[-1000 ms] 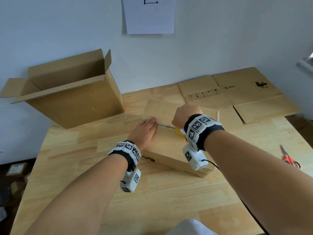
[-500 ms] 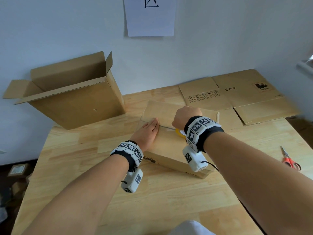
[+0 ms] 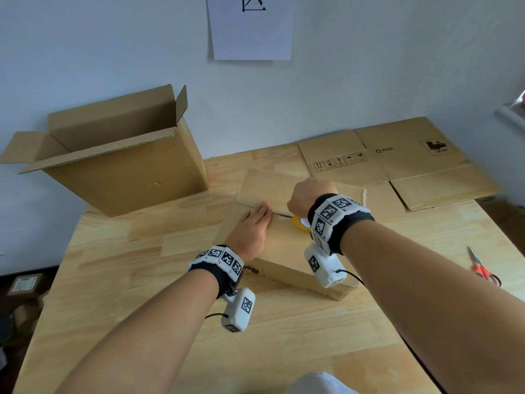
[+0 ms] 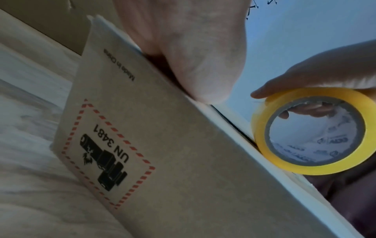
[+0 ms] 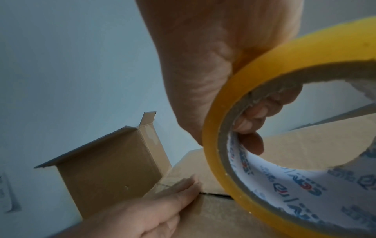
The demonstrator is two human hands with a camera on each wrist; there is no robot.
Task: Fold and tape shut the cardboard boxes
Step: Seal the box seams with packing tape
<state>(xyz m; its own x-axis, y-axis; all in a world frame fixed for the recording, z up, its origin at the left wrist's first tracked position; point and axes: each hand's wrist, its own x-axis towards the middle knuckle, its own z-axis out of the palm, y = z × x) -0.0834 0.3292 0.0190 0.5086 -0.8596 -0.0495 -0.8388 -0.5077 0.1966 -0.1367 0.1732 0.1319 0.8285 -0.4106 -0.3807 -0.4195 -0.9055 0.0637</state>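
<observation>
Both hands work the top seam of a flat cardboard box (image 3: pixel 287 243) lying at the middle of the wooden counter (image 3: pixel 119 268). One, the left hand (image 3: pixel 254 227), lies flat with fingers straight, pressing the flaps down at the seam's left end. Its partner, the right hand (image 3: pixel 308 194), is curled round a yellow tape roll (image 4: pixel 313 131), fingers hooked through the core, with the roll standing on edge and touching the box top just right of the left fingertips. A dark gap shows along the seam between the two flaps in the wrist views.

Judged from this, the taping run across the seam is only starting. Whether a tape end is already stuck under the left fingers cannot be told.

Risks from here: if the left hand eases off, the flaps could spring apart and the tape would bridge an open gap or wrinkle. A pull angled off the seam line would lay the strip crooked, leaving one flap barely caught.

An open upright box (image 3: pixel 119 169) stands at the counter's left rear, flattened boxes (image 3: pixel 397 163) lie at the right rear, and orange-handled scissors (image 3: pixel 483 268) wait at the right edge, well apart from the hands.
</observation>
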